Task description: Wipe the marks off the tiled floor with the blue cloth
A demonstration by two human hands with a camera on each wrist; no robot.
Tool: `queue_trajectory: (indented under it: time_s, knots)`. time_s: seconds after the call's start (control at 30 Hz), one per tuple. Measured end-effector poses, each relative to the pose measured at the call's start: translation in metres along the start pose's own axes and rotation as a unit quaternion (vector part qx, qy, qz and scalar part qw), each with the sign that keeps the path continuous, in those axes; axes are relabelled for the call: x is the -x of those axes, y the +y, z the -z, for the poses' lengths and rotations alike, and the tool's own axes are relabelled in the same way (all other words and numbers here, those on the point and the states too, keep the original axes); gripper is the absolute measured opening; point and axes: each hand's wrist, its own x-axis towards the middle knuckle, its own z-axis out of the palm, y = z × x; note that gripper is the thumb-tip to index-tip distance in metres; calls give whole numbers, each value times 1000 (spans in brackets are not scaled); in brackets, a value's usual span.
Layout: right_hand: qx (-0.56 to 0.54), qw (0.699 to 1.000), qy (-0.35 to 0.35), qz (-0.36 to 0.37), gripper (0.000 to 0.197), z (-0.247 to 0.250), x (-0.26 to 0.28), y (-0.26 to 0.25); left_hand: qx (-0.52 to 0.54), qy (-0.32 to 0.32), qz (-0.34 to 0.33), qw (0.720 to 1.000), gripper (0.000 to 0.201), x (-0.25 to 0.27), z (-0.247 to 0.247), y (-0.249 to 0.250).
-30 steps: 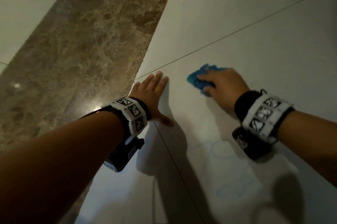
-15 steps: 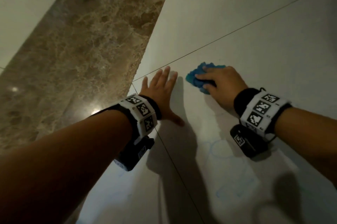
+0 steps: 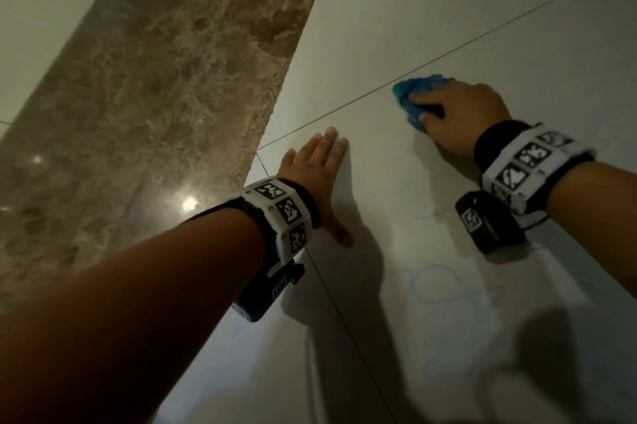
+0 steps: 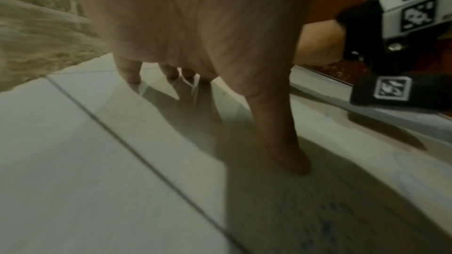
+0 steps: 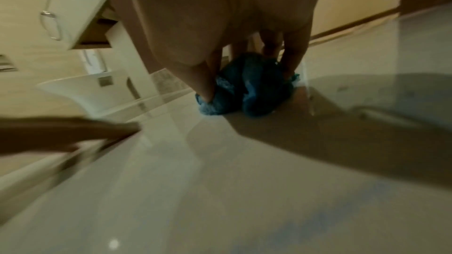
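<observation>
A bunched blue cloth [image 3: 412, 97] [image 5: 244, 92] lies on the pale tiled floor [image 3: 448, 27], close to a grout line. My right hand [image 3: 455, 116] [image 5: 249, 69] grips it with curled fingers and presses it to the tile. My left hand [image 3: 319, 171] [image 4: 195, 84] rests flat on the floor to the cloth's left, fingers straight, thumb spread. Faint blue marks [image 3: 437, 285] run over the tile nearer to me, below both wrists, and more blue marks [image 5: 318, 219] show in the right wrist view.
A brown marble strip [image 3: 165, 96] runs along the left of the pale tiles. The right wrist view shows a white cabinet with metal handles [image 5: 71, 7] and a white basin-like fixture [image 5: 88, 88] beyond the cloth.
My right hand has slid the cloth away from me and to the right, up to the grout line. My left hand stays flat on the tile.
</observation>
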Motion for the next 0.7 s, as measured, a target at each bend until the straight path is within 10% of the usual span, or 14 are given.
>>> queue_trajectory:
  time_s: [0.27,0.47,0.7]
  knots:
    - [-36,992,-42,117,38,-24,74,-53,-55,-16,-34,998,149,-22,20,18]
    - [-174,974,145,-19,35,4,29,-1,-38,-23,-44,998,150,-23,21,16]
    - [-83,992,50,-86,35,-3,41,-2,-68,-34,-35,996,150,-25,22,22]
